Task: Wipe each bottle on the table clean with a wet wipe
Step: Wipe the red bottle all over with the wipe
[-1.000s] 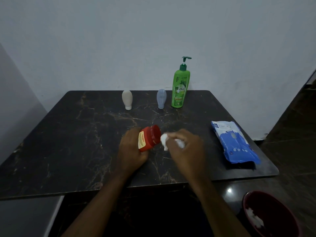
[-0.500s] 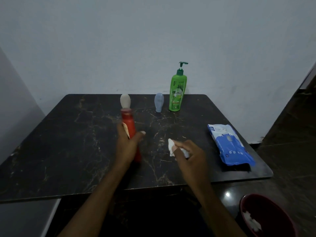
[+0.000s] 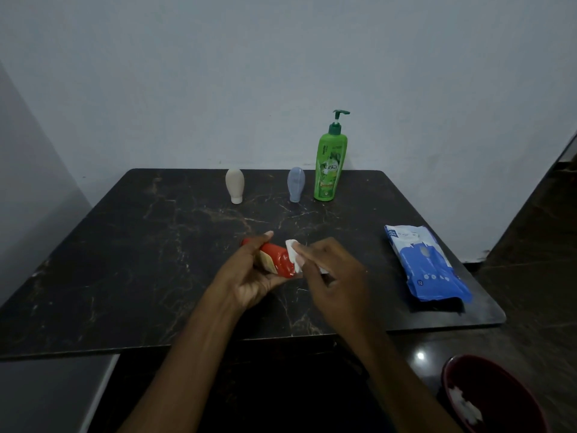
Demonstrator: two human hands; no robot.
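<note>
Over the dark marble bench (image 3: 156, 260), the left hand (image 3: 249, 278) grips a red plastic bottle (image 3: 276, 260) lying slantwise; the right hand (image 3: 331, 276), just beside it, pinches a white wet wipe (image 3: 293, 254) against its lower end.

A plain pale grey-blue wall (image 3: 218, 73) stands behind a dark marble table (image 3: 125, 260) with brownish veins and rounded corners. A second wall (image 3: 25, 182) closes the left side. The floor (image 3: 530, 292) on the right is dark and glossy, showing one small bright glint (image 3: 420, 356) of light.
</note>
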